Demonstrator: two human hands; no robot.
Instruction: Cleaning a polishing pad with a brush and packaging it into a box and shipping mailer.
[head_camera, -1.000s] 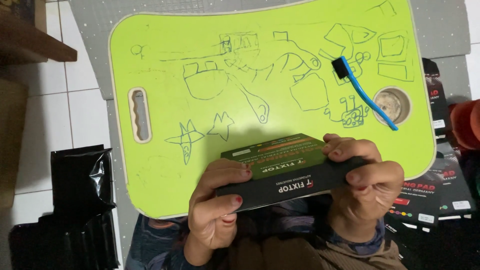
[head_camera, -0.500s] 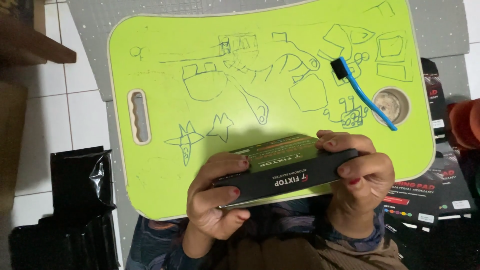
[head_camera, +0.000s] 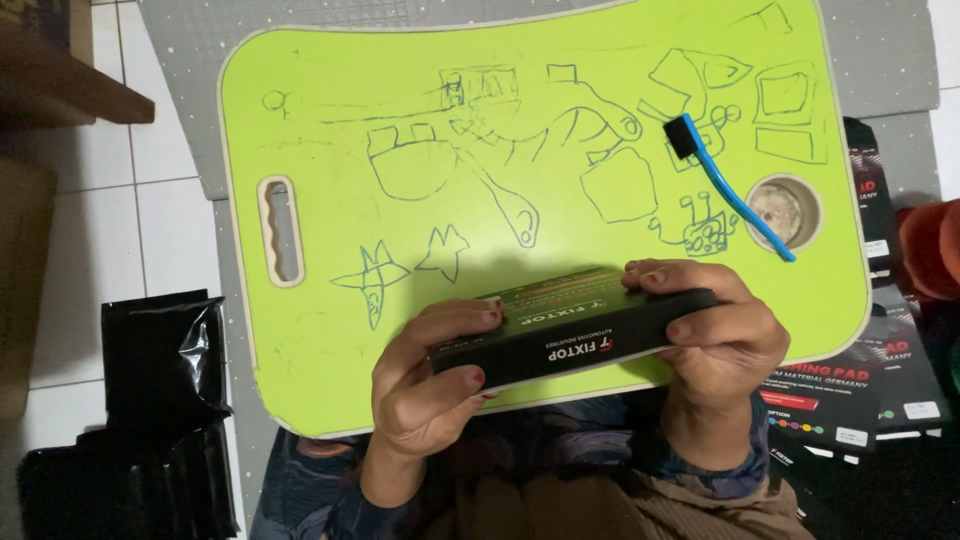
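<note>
Both hands — left hand (head_camera: 425, 385), right hand (head_camera: 720, 345) — grip the flat box (head_camera: 570, 335) endwise, long axis left-right.

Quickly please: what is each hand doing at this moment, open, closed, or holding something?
Left hand: closed on the left end of the flat black and green box.
Right hand: closed on the right end of the same box.

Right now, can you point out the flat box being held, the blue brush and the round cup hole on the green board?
flat dark box (head_camera: 570, 340), head view, on its dark long side.
blue brush (head_camera: 735, 205), head view, mid-handle.
round cup hole (head_camera: 785, 210), head view, on its recessed floor.
</note>
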